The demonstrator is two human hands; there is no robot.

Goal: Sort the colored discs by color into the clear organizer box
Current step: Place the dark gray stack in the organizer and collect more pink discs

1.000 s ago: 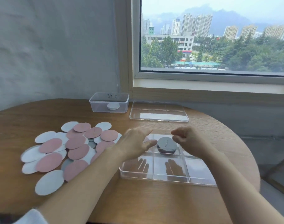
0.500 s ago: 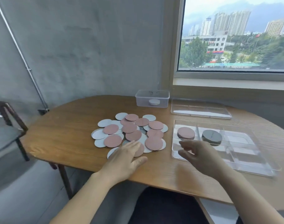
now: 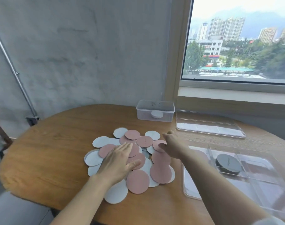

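Entry: colored discs [image 3: 137, 181], a loose overlapping pile of pink and pale ones with a little grey showing beneath, on the wooden table [image 3: 49, 143], just left of the organizer box [image 3: 268, 169]

Condition of the organizer box: clear and open, with its clear lid [image 3: 208, 127] lying apart behind it. One compartment holds a grey stack [image 3: 228, 163]. Something pink shows faintly in the compartment to its left, behind the right forearm

Held by the left hand [image 3: 117, 161]: nothing. It lies flat on the middle of the pile, fingers straight

Held by the right hand [image 3: 172, 146]: uncertain. The thumb sits on a pink disc [image 3: 156, 146] at the pile's right edge and the fingers curl past its far rim, but the blur hides whether the pinch has closed

Risks, as judged:
- the discs are thin and overlapping, so two may lift as one and a pale one land among the pink
- the flat left hand may drag neighbours about the table
- a low carry may clip the box's near wall — scattering what is sorted
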